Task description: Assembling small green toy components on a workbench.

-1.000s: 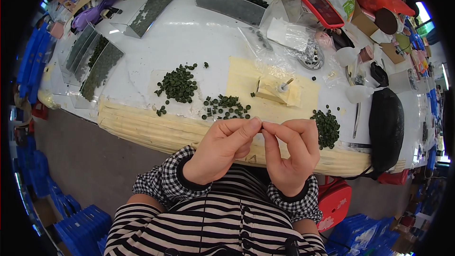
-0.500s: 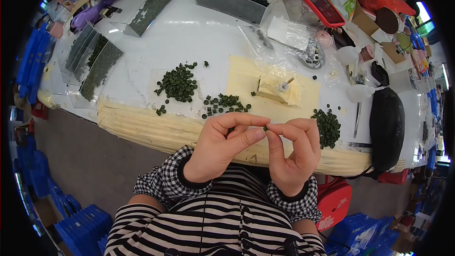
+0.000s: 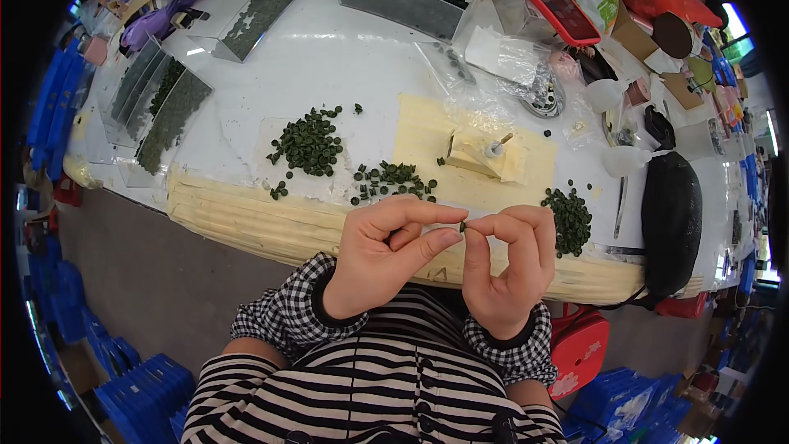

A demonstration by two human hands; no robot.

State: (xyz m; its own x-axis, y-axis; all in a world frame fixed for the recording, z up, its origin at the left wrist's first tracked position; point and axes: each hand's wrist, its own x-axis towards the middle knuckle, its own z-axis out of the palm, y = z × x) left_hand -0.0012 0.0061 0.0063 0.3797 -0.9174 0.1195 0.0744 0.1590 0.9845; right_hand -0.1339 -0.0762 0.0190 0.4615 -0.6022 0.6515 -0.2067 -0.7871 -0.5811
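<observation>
Above the table's front edge, my left hand (image 3: pixel 380 251) and my right hand (image 3: pixel 511 267) meet at their fingertips. A small dark green round piece (image 3: pixel 463 228) is pinched between my right thumb and index finger. My left index finger stretches to the tip of the right one beside the piece. The left thumb stays apart from that finger, and its other fingers curl inward. Just beyond my hands are a large pile of such pieces (image 3: pixel 308 145), a smaller scatter (image 3: pixel 393 177), and a pile by my right hand (image 3: pixel 569 220).
A cream block with an upright pin (image 3: pixel 485 156) sits on a yellow sheet (image 3: pixel 417 127). Clear bins (image 3: pixel 403 8) with green pieces stand at the back and left. A red-edged phone (image 3: pixel 546 0), metal tweezers (image 3: pixel 621 207) and a black bag (image 3: pixel 671 222) are at right.
My left thumb and index finger have spread slightly apart. The green piece shows more plainly at my right fingertips. A dark spot between my left fingers no longer shows.
</observation>
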